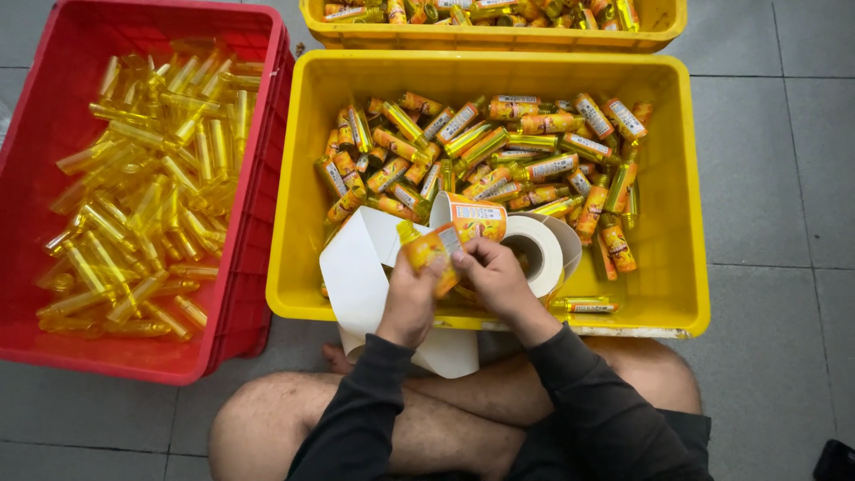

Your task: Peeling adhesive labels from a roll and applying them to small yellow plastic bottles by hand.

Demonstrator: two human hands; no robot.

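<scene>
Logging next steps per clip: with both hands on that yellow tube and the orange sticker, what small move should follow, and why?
Probably press the orange label flat around the tube: the left hand grips the tube while the right hand pinches the label, which looks only partly wrapped.

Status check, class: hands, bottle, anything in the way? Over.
Left hand grips small yellow bottle. Right hand presses label onto it. Label roll sits right behind, touching close. Over.
</scene>
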